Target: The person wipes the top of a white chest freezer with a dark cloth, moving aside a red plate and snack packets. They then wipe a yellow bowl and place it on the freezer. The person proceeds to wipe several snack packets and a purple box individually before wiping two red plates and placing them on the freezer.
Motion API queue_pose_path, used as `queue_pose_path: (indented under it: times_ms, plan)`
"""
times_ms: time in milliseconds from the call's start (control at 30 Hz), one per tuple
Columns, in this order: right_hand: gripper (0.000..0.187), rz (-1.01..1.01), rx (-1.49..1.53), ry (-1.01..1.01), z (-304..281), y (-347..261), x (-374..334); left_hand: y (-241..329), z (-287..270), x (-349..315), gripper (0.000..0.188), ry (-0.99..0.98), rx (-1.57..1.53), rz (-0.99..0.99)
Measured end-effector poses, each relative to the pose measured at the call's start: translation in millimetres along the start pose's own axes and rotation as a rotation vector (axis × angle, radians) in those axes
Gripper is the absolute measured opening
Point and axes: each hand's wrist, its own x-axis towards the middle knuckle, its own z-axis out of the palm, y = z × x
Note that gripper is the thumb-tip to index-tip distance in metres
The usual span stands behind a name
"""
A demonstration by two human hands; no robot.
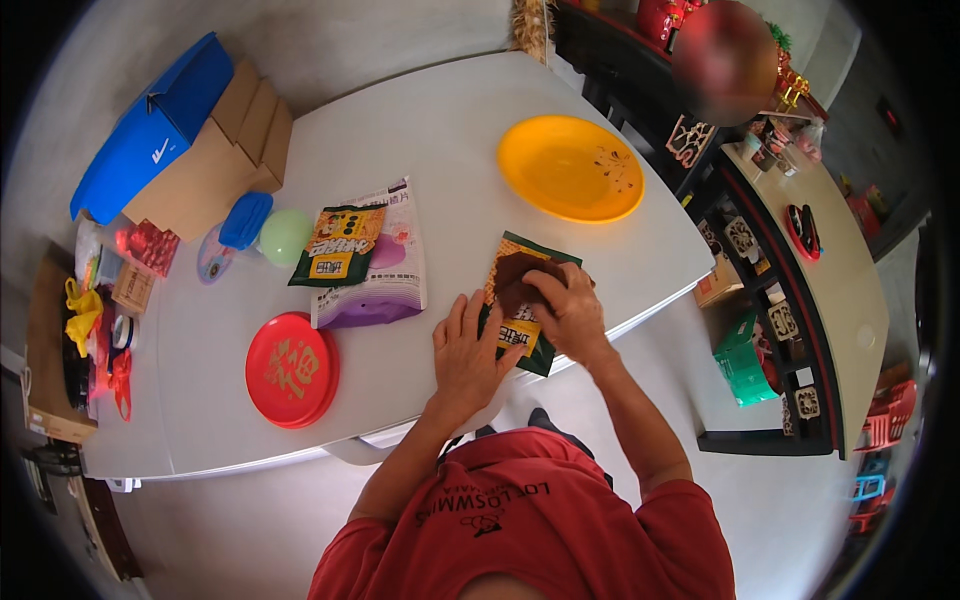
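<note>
In front of me a green and orange snack packet (541, 352) lies near the table's front edge. A dark brown, soft-looking piece (514, 279), perhaps a cloth, covers its upper middle; its exact kind is unclear. My right hand (572, 312) is closed on this brown piece, fingers bent over it and partly hidden. My left hand (468, 358) is open, fingers spread, with its fingertips and thumb against the packet's left side. Beyond the packet sits a yellow plate (550, 165) with small dark bits on its right part.
On the left are a similar packet (343, 240) on a purple and white bag (400, 270), stacked red round lids (290, 365), a green balloon (286, 238) and a blue lid (246, 220). Cardboard boxes (215, 165) stand farther back. A shelf counter (810, 270) is to the right.
</note>
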Motion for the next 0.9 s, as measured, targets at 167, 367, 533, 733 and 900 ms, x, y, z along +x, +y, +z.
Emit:
queue_pose_path:
  times_ms: [167,367,533,733,900]
  plan:
    - [0.041,-0.122,0.057,0.016,3,16,-6,3,-6,2,0.085,-0.046,-0.005,-0.004]
    - [0.034,-0.330,0.080,-0.362,-34,24,-31,0,-6,3,0.089,-0.079,-0.045,-0.035]
    - [0.022,-0.109,0.439,-0.648,-68,34,-19,2,-32,11,0.077,-0.199,-0.126,-0.026]
    - [0.033,-0.188,0.278,-0.125,-34,17,-6,-18,-29,83,0.045,-0.200,-0.714,0.132]
    - [0.024,-0.415,-0.005,-0.172,-14,-4,-20,-25,4,114,0.041,-0.578,-0.514,0.063]
